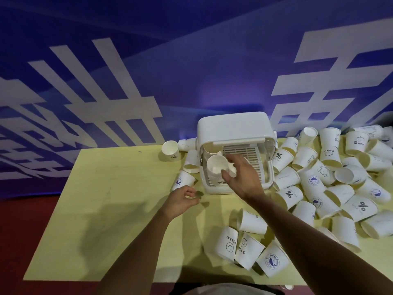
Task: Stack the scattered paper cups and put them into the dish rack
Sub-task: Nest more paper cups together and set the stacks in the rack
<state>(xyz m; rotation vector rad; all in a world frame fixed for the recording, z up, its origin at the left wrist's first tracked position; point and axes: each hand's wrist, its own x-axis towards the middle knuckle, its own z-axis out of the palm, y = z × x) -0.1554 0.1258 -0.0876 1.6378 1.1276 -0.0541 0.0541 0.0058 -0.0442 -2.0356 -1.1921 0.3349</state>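
Right grip point(242, 177), curled round a cup stack point(232, 170) inside the dish rack point(231, 124), should seat it snug against the neighbouring stack point(215, 167) just left of it before releasing; left grip point(182, 200) hangs loosely curled, empty.

— Where does the rack point(234, 128) sit?
— Far on the table point(106, 209), right of middle, with a stack point(215, 167) in it.
— And loose cups?
— A pile point(340, 177) right of it, a cluster point(247, 250) nearer, some strays point(191, 160) just left.
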